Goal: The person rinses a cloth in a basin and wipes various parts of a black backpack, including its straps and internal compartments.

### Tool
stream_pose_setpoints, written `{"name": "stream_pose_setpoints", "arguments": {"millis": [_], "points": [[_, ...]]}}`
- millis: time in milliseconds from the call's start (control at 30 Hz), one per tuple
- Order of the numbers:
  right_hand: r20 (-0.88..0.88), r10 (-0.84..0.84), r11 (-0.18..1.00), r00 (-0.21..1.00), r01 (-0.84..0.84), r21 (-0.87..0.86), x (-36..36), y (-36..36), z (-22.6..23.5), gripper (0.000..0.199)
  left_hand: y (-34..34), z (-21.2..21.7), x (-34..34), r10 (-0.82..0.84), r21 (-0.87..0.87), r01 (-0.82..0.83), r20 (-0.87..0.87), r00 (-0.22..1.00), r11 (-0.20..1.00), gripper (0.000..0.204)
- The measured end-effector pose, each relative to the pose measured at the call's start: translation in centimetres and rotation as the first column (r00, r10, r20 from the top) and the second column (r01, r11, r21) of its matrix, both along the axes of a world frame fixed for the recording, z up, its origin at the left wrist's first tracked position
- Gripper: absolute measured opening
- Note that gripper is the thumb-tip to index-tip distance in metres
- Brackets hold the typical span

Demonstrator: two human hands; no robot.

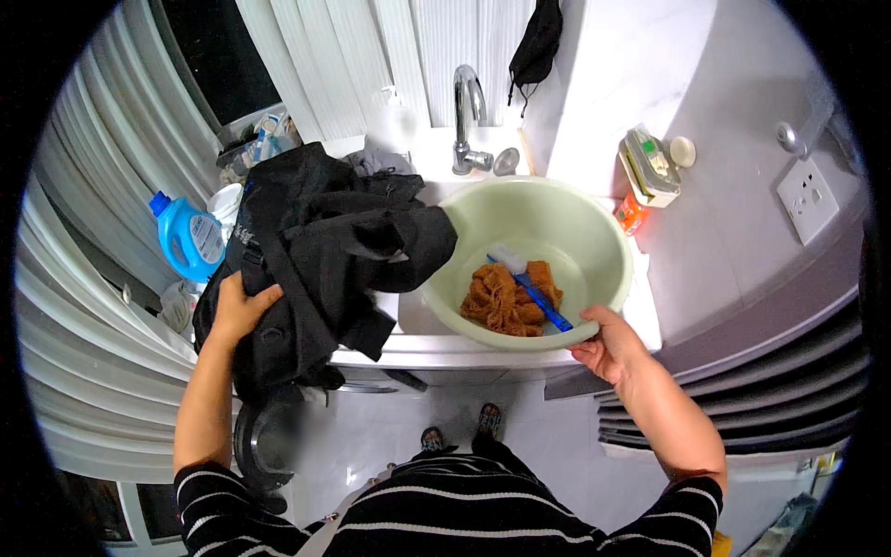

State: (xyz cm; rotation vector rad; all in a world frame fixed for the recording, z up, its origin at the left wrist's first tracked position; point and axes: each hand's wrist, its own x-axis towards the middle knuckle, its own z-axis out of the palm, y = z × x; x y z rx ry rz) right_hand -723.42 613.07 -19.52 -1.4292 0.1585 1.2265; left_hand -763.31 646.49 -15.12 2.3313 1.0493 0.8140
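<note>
1. The main risk seems to be the basin [599,237] tipping or sliding: it sits over the sink [413,317] near the front edge, and only one hand steadies it. A hard pull at that rim could cause this.
2. The black fabric bundle [311,218], a bulky, strapped piece, could slump or drag on things nearby, since one hand grips its edge and its weight hangs loosely. A sideways swing might knock the blue detergent bottle [190,237] just beside it.
3. The blue-handled brush [546,308] and the brown cloth [506,302] lie loose inside the basin, so a sharp tilt could shift them.
4. The left hand [239,308] grasps the bundle's near left edge, thumb stretched across the top; its fingers are tucked out of sight, so how tightly they close cannot be told.
5. The right hand [608,345] pinches the basin's near right rim, thumb above and fingers curled below, with only the rim between them.
6. The bundle lies left of the basin, its right end at the basin's left rim; whether they touch is unclear. The chrome faucet [460,121] stands behind.
</note>
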Motion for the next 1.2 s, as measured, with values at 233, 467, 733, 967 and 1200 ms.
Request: {"name": "stream_pose_setpoints", "arguments": {"millis": [233,467,733,967,1200], "points": [[-0.128,0.144,0.989,0.981,-0.138,0.054,2.7,2.2,-2.4,0.035,5.0,1.1,-4.2,0.58,0.384,-0.497,-0.136,0.803,0.778,0.04],[-0.154,0.198,0.976,0.968,-0.179,0.127,1.0,4.3,-1.8,0.043,5.5,3.2,-3.9,0.639,0.419,-0.566,-0.046,0.767,0.71,0.035],[-0.07,0.211,0.976,0.975,-0.214,-0.029,0.2,5.7,-0.3,0.052,5.5,3.0,-3.7,0.509,0.43,-0.491,0.082,0.857,0.758,0.032],[0.059,0.277,0.951,0.959,-0.265,-0.158,1.2,6.4,0.2,0.051,-2.9,-5.0,-1.9,0.158,0.292,-0.157,0.022,0.987,0.943,0.042],[0.137,0.146,0.977,0.98,-0.12,-0.177,3.8,5.2,-2.2,0.032,-0.1,-2.6,-2.8,0.256,0.241,-0.286,0.149,0.955,0.927,0.025]]}}
